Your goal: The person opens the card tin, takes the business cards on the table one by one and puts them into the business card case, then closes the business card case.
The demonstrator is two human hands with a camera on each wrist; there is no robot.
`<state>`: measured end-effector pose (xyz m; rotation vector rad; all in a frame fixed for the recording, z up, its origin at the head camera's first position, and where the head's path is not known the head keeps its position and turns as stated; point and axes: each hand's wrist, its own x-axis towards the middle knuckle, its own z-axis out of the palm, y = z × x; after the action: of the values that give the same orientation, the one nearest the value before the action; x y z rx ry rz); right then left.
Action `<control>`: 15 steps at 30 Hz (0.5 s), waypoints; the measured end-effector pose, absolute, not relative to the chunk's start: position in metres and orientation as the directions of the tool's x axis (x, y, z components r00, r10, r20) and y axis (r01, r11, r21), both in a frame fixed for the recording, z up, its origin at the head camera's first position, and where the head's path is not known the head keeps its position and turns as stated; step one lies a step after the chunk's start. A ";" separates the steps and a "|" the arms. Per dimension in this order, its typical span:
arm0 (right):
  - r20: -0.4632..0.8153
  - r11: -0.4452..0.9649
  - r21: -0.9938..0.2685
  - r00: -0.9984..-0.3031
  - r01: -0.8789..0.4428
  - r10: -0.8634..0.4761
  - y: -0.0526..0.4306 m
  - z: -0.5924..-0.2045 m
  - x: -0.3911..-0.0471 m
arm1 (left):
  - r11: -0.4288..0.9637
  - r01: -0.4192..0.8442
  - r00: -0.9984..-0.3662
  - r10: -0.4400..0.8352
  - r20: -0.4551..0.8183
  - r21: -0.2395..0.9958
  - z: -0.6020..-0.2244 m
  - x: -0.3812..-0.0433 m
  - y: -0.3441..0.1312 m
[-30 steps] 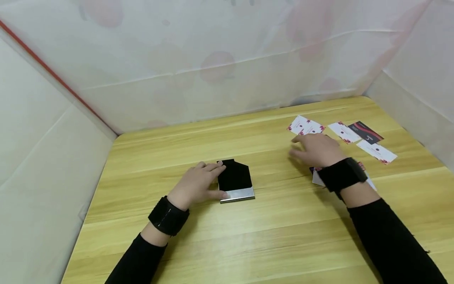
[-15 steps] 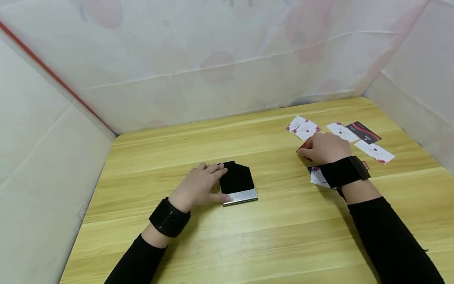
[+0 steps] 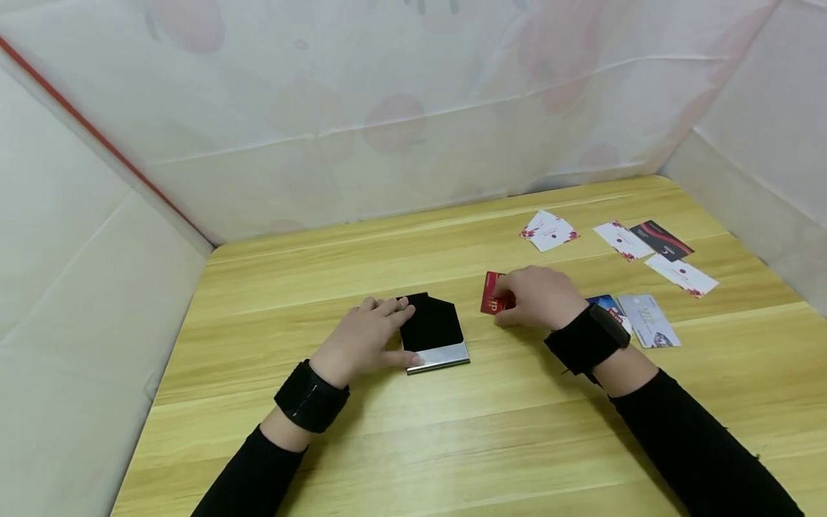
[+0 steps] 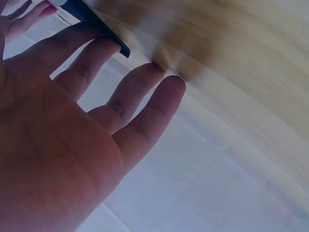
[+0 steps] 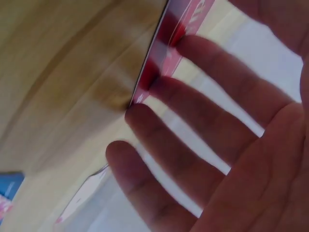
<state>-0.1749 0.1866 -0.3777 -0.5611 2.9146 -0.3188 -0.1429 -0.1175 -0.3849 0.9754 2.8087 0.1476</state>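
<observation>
In the head view my left hand rests at the left side of a black card case with a silver end strip. The fingertips lie on its upper left part, and the thumb touches the strip. The left wrist view shows the fingers fairly straight, two at the case's dark edge. My right hand holds a red card with "VIP" lettering, just right of the case. In the right wrist view several fingertips lie against the card's red face; the thumb's contact is hidden there.
Behind my right wrist lie a partly covered blue card and a silver card. Overlapping white cards lie farther back. At the back right are another white card, a black one and a third white one.
My right hand has taken hold of the red card and brought it left, near the case. The blue and silver cards are now more exposed. The left hand stays almost still.
</observation>
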 end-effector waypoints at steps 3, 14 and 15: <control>-0.110 0.885 -0.252 -0.896 -0.393 -0.430 0.181 -0.378 -0.171 | 0.780 0.609 -0.771 0.625 -0.123 0.146 -0.384 -0.143 -0.117; -0.021 0.784 -0.252 -0.806 -0.568 -0.591 0.170 -0.383 -0.167 | 0.777 0.609 -0.769 0.628 -0.120 0.158 -0.384 -0.142 -0.117; -0.017 0.772 -0.257 -0.796 -0.581 -0.605 0.169 -0.384 -0.167 | 0.776 0.610 -0.769 0.628 -0.120 0.159 -0.384 -0.142 -0.117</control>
<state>-0.1668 0.1694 -0.3841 -0.9615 2.8637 -0.3664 -0.1423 -0.1168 -0.3836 0.9841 2.8022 0.1653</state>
